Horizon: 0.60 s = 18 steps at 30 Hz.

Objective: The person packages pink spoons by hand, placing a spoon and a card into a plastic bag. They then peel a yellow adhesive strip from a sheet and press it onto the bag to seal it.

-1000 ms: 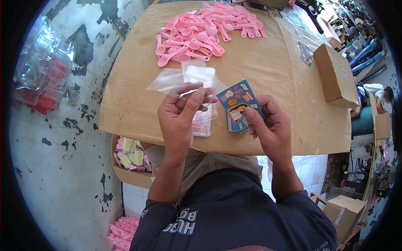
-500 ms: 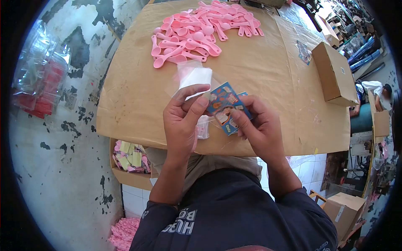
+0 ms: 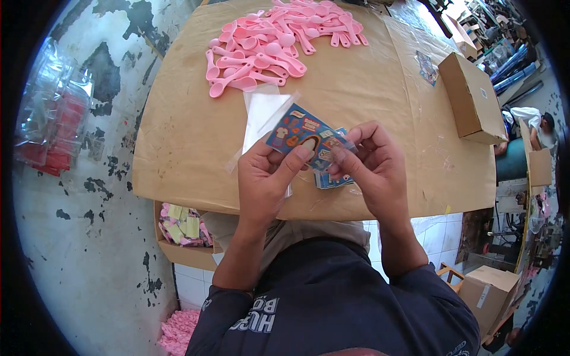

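A blue printed card (image 3: 295, 126) is held up over the table, tilted, with clear plastic film showing along its edges. My left hand (image 3: 264, 178) pinches its lower left side, thumb across the front. At its right end, my right hand (image 3: 378, 169) grips with thumb and fingertips. Below the hands, a small stack of similar blue cards (image 3: 332, 180) lies on the table, partly hidden by my right fingers. Beyond my left hand lie flat whitish plastic bags (image 3: 261, 111), partly covered by the card.
Many pink spoons (image 3: 258, 53) are heaped at the table's (image 3: 178, 136) far side. A cardboard box (image 3: 472, 98) stands at the right edge, near another printed packet (image 3: 426, 68). An open box (image 3: 184, 228) of packed pink items sits below the left edge. Another person (image 3: 531, 127) is at far right.
The card has turned flatter and shifted left, its printed front now more visible. My left thumb has moved onto its face. The card stack beneath has come into view.
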Motion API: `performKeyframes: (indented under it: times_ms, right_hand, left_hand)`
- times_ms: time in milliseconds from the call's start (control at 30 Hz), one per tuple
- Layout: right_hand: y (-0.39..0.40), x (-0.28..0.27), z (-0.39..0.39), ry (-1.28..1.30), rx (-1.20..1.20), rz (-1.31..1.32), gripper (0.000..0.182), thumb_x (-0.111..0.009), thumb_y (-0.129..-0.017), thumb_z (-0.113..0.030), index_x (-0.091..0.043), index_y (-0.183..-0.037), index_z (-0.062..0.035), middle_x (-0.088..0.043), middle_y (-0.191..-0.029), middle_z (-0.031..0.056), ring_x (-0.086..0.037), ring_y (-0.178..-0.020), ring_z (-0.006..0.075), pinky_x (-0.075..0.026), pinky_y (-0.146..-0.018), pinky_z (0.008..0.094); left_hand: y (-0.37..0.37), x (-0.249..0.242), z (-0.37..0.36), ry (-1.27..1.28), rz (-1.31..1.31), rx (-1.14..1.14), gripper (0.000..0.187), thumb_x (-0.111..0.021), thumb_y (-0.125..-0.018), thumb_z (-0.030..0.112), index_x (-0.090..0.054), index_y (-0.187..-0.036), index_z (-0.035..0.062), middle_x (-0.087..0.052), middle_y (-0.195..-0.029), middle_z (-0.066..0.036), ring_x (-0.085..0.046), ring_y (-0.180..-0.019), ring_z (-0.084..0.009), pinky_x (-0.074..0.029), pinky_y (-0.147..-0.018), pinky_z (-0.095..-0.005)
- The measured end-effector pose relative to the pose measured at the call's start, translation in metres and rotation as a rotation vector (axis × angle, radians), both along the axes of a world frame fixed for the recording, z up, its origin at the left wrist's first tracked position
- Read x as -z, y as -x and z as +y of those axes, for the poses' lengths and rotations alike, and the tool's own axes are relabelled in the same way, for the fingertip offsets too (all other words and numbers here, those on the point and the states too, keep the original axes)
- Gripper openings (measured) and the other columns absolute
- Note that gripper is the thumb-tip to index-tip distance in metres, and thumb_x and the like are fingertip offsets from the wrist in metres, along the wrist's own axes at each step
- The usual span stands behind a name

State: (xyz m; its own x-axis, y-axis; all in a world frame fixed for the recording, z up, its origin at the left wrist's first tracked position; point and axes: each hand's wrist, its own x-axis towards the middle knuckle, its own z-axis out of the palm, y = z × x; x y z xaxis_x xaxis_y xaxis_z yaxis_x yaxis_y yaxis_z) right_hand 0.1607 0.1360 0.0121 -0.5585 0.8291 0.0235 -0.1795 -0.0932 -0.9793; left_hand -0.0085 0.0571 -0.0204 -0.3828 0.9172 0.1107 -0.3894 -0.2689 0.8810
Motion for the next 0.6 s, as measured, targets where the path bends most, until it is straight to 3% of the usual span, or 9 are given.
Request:
performKeyframes:
  times_ms: [233,333,400,533,600]
  right_hand:
    - [0.019,0.005,-0.010,-0.060,0.059,0.045,0.023,-0.074,-0.096,-0.010,-0.060,-0.112,-0.0003,-0.069,-0.098,0.0045,-0.064,-0.085,0.0071,-0.052,-0.073,0.0224]
    - [0.021,0.004,-0.012,-0.001,0.022,0.030,0.026,-0.074,-0.096,-0.011,-0.064,-0.117,0.0020,-0.070,-0.097,0.0036,-0.066,-0.085,0.0069,-0.052,-0.074,0.0222]
    - [0.022,0.004,-0.014,0.040,-0.011,0.004,0.028,-0.073,-0.096,-0.011,-0.066,-0.119,0.0028,-0.071,-0.096,0.0031,-0.066,-0.085,0.0068,-0.053,-0.074,0.0223]
    - [0.023,0.007,-0.019,-0.014,-0.021,0.006,0.025,-0.074,-0.096,-0.012,-0.069,-0.117,0.0009,-0.071,-0.093,0.0024,-0.066,-0.081,0.0064,-0.053,-0.067,0.0226]
    - [0.023,0.006,-0.022,-0.033,-0.010,-0.028,0.023,-0.075,-0.095,-0.013,-0.069,-0.113,0.0000,-0.071,-0.091,0.0022,-0.066,-0.079,0.0062,-0.053,-0.064,0.0228]
  left_hand:
    - [-0.016,-0.006,-0.009,-0.050,0.007,-0.093,0.033,-0.068,-0.098,0.004,-0.059,-0.129,-0.0034,-0.072,-0.116,-0.012,-0.068,-0.105,-0.0135,-0.054,-0.091,-0.0284]
    - [-0.019,-0.004,-0.010,-0.062,0.043,-0.115,0.044,-0.065,-0.097,0.001,-0.052,-0.139,-0.0037,-0.066,-0.131,-0.017,-0.065,-0.117,-0.0188,-0.051,-0.101,-0.0339]
    - [-0.020,-0.010,-0.009,-0.142,0.008,-0.104,0.058,-0.058,-0.098,-0.003,-0.038,-0.152,-0.0024,-0.051,-0.148,-0.024,-0.053,-0.137,-0.0286,-0.046,-0.110,-0.0399]
    - [-0.013,-0.023,-0.003,-0.245,-0.172,-0.103,0.066,-0.054,-0.100,-0.001,-0.026,-0.159,0.0034,-0.050,-0.149,-0.025,-0.054,-0.135,-0.0315,-0.047,-0.110,-0.0422]
    - [-0.005,-0.024,-0.001,-0.391,-0.371,-0.022,0.070,-0.050,-0.101,0.003,-0.019,-0.163,0.0120,-0.045,-0.152,-0.029,-0.048,-0.140,-0.0408,-0.045,-0.113,-0.0517]
